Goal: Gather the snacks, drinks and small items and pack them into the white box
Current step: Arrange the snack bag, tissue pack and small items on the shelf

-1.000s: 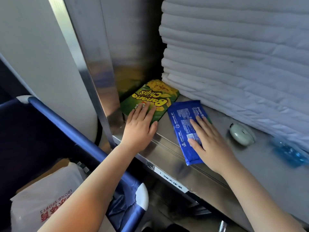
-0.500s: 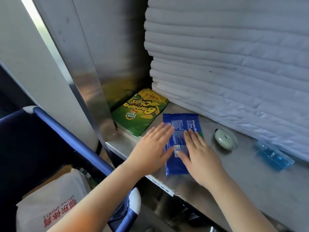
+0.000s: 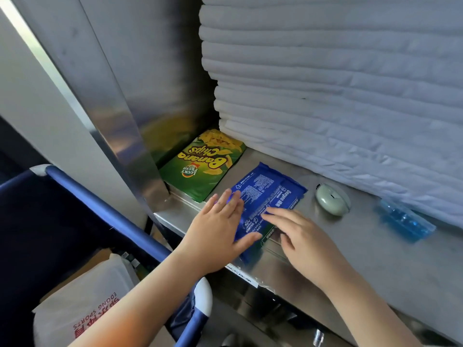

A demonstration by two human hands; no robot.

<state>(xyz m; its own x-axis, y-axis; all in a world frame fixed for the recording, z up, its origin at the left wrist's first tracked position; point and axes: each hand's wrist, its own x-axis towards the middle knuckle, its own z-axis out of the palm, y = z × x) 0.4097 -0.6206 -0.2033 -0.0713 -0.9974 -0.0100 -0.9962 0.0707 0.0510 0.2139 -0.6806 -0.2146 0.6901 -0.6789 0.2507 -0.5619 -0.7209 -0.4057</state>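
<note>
Both hands are down on the blue packet point(image 3: 265, 204), which lies flat on the metal tabletop point(image 3: 375, 259) with its near end at the front edge. The left hand point(image 3: 218, 236) rests on the packet's left side, fingers straight and together, thumb stretched across the near corner. The right hand point(image 3: 305, 241) is spread wide, its fingertips point(image 3: 269, 214) touching the packet's middle. Neither hand has closed round anything.

Just beyond the left hand, the green chips bag point(image 3: 203, 169) lies tucked into the corner against the shiny metal post point(image 3: 125, 121) and the tall stack of folded white quilts point(image 3: 325, 83), which walls in the whole back of the tabletop. To the right of the packet sits a small pale green mouse point(image 3: 332, 199), and farther right a blue water bottle point(image 3: 403, 219) lies on its side at the foot of the quilts. Below left, a blue padded rail point(image 3: 107, 211) runs past a white bag with red lettering point(image 3: 82, 311).

A second ago the left hand lay on the chips bag. It has since come across to the packet, leaving the bag uncovered, and the right hand has stayed on the packet.
</note>
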